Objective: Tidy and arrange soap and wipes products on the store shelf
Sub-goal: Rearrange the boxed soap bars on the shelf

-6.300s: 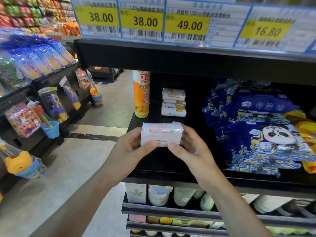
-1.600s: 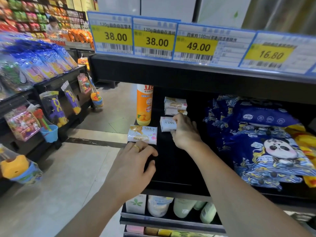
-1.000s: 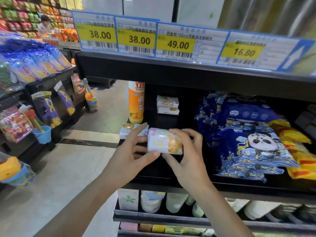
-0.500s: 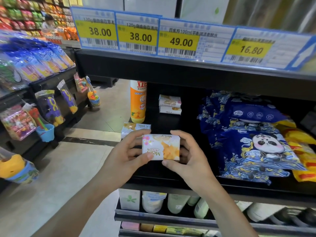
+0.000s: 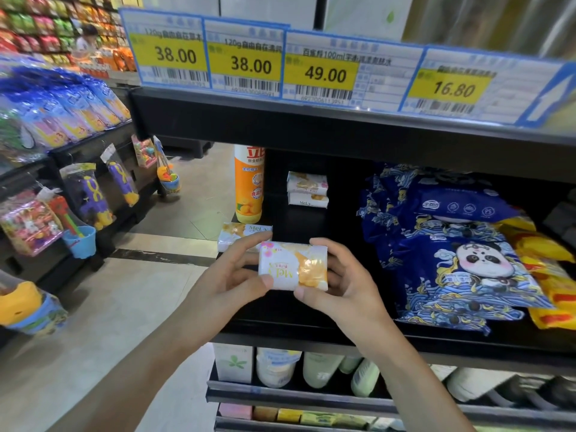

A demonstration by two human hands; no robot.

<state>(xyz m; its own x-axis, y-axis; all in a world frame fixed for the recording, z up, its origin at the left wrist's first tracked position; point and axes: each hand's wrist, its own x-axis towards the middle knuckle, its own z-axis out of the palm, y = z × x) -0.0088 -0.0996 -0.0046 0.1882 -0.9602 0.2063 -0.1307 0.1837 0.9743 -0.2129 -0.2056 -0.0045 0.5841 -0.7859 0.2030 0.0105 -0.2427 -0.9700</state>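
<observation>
Both my hands hold a white and orange wrapped soap bar [image 5: 293, 265] above the front of the black shelf [image 5: 299, 318]. My left hand [image 5: 232, 277] grips its left end, my right hand [image 5: 344, 286] its right end, thumbs underneath. Its label faces me upside down. Another soap bar [image 5: 241, 236] lies flat at the shelf's left edge, just behind my left fingers. Two more soap bars [image 5: 307, 193] are stacked deeper on the shelf. Blue panda wipes packs [image 5: 452, 254] are piled on the right.
An orange dish-soap bottle [image 5: 249, 185] stands at the back left of the shelf. Yellow packs [image 5: 548, 275] lie at the far right. Price tags [image 5: 324, 70] line the upper shelf edge. Bottles [image 5: 277, 366] fill the lower shelf. Toy racks [image 5: 84, 194] flank the aisle on the left.
My right hand picked a soap bar from the back stack and brought it forward. Both hands have since turned it, and its label is now upside down.
</observation>
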